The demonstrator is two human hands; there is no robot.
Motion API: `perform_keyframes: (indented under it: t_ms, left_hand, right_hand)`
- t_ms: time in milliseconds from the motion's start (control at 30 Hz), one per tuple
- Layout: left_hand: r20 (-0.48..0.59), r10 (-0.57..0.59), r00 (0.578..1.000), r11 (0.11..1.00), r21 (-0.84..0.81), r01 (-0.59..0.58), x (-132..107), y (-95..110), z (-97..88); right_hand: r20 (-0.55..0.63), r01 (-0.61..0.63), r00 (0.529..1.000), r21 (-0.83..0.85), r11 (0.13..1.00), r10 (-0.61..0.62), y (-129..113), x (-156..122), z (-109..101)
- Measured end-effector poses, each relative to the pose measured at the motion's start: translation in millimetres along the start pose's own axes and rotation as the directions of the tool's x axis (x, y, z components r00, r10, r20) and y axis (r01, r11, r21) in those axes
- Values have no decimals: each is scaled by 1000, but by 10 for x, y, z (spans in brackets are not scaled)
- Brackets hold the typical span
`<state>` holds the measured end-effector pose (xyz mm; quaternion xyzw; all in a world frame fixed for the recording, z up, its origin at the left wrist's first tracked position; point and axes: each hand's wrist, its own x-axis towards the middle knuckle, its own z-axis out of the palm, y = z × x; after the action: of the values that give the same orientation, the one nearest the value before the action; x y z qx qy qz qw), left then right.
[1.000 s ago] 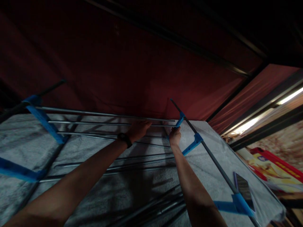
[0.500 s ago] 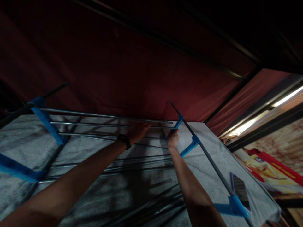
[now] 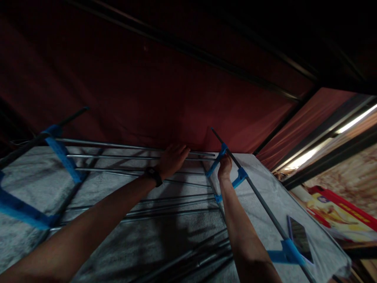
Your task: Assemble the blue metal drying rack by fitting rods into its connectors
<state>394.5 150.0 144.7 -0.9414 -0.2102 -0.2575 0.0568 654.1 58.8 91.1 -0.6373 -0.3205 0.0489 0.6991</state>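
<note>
My left hand [image 3: 173,159], with a black band at its wrist, lies over the two rear metal rods [image 3: 112,157]; its fingers curl round the rearmost one, fingertips partly hidden. Near the rods' right ends, my right hand [image 3: 225,167] is closed at the upper blue plastic bracket [image 3: 216,163], close to the dark upright pole [image 3: 260,196]. Its fingers are partly hidden. On the left, the rods meet another blue bracket [image 3: 63,157]. The rearmost rod's right end is loose, short of the right bracket.
Several loose rods [image 3: 188,257] lie on the grey fabric surface [image 3: 118,251] in front. A phone [image 3: 299,237] rests beside the right pole. A red-and-yellow box [image 3: 341,214] stands at the far right. Dark red sheeting [image 3: 165,94] hangs behind.
My right hand has shifted right, from the inner side of the upper right bracket to its pole side. My left hand has risen a little towards the rearmost rod.
</note>
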Motion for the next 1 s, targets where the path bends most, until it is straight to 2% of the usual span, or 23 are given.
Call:
perform_keyframes:
  t_ms: [67,133,200,367,633,833,1000]
  left_hand:
    - [52,-48,997,998,-27,49,130,-70,12]
    - [192,-73,979,994,-62,86,263,-135,35]
    - [271,-68,960,993,-71,91,364,-170,37]
    - [151,-9,988,995,-102,25,425,-130,-60]
    - [101,-10,995,990,-141,24,387,-84,-119]
    - [111,-5,994,999,-37,9,370,72,-212]
    - [69,-16,997,992,-126,24,449,93,-163]
  right_hand:
    - [24,13,1000,22,1000,-14,1,20,14]
    - [54,30,998,20,999,-31,-7,17,23]
    - [75,40,996,1,999,-40,-17,1,24]
    - [54,70,996,-41,997,-67,49,-14,32]
    - [25,195,981,-89,977,-194,268,96,106]
    - [-26,258,963,-218,941,-270,106,103,126]
    - [44,266,964,-213,940,-262,20,155,95]
